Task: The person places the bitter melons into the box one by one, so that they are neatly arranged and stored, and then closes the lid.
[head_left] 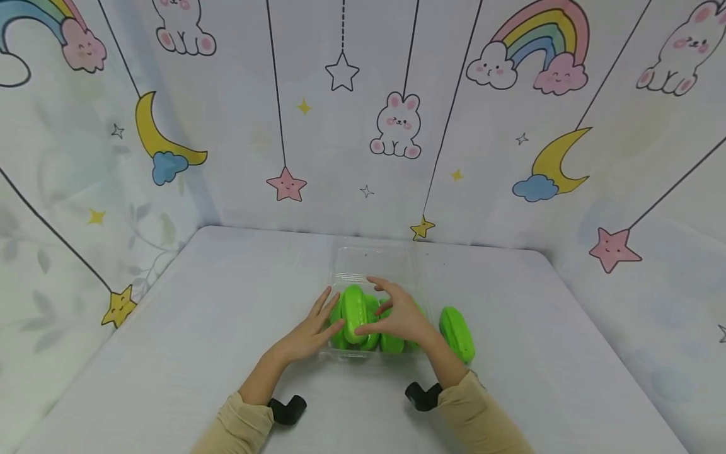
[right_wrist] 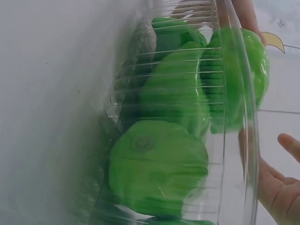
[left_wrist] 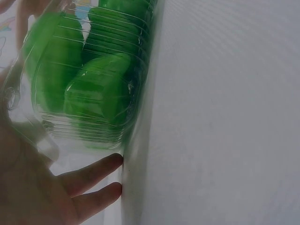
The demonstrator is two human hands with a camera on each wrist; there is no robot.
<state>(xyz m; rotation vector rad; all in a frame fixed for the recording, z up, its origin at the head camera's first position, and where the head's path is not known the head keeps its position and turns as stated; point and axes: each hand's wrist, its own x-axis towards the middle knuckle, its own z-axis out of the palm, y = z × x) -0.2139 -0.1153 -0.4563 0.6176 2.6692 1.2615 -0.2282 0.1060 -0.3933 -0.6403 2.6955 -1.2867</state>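
Observation:
A clear plastic box (head_left: 363, 354) with its lid (head_left: 374, 258) folded back holds several glossy green, ribbed, oblong pieces, like toy fruits or vegetables. One green piece (head_left: 355, 314) lies on top of the others, rising above the rim in the right wrist view. At the box's left side is my left hand (head_left: 306, 334), fingers spread; whether it touches the box or a piece I cannot tell. Over the box's right part hovers my right hand (head_left: 404, 316), thumb and fingers curved and apart, with nothing visibly held. Its thumb is near the top piece. Some pieces are hidden beneath this hand.
Another green piece (head_left: 456, 334) lies on the white table (head_left: 238, 284), just right of the box and close to the right forearm. Behind the table hangs a patterned cloth (head_left: 340, 139). Black wrist mounts (head_left: 288, 410) sit by both sleeves.

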